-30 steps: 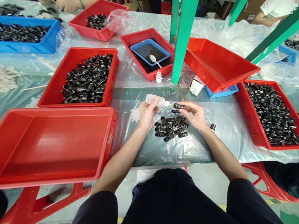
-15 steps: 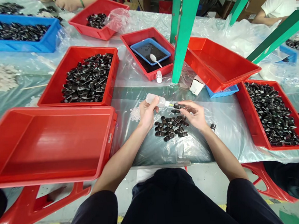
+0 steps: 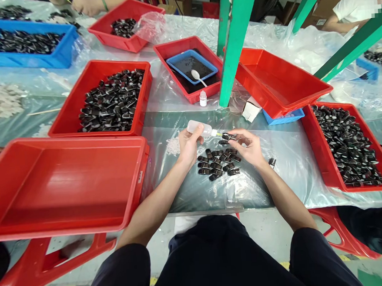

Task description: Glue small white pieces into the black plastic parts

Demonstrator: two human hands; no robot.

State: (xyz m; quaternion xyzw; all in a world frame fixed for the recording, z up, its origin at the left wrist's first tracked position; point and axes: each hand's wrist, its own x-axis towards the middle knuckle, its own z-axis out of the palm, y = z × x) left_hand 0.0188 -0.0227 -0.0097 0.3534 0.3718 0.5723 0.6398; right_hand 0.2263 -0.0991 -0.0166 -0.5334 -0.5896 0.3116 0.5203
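Note:
My left hand (image 3: pixel 188 146) grips a translucent squeeze bottle (image 3: pixel 199 128) tipped sideways, its thin yellowish nozzle pointing right. The nozzle tip is at a small black clip-like part (image 3: pixel 229 136), which my right hand (image 3: pixel 249 146) pinches between thumb and fingers. Whether tip and part touch, I cannot tell. Just below the pinched part is another black part (image 3: pixel 223 142). Several similar black parts (image 3: pixel 216 160) lie in a loose group on the plastic-covered table (image 3: pixel 188 191), and a single one (image 3: pixel 272 162) sits right of my right wrist. Small white pieces (image 3: pixel 172 146) are heaped behind my left hand.
Red trays full of black parts stand left (image 3: pixel 55 122) and right (image 3: pixel 327 172). A bare red tray (image 3: pixel 66 182) is at near left, another (image 3: pixel 281 80) leans beyond a green post (image 3: pixel 233 48). A small white bottle (image 3: pixel 202 98) and torn box (image 3: pixel 250 109) stand behind. Co-workers sit around.
My hands hold almost the same pose, with bottle and black part nearly still. Another person's hand has appeared at the left edge behind the near red tray.

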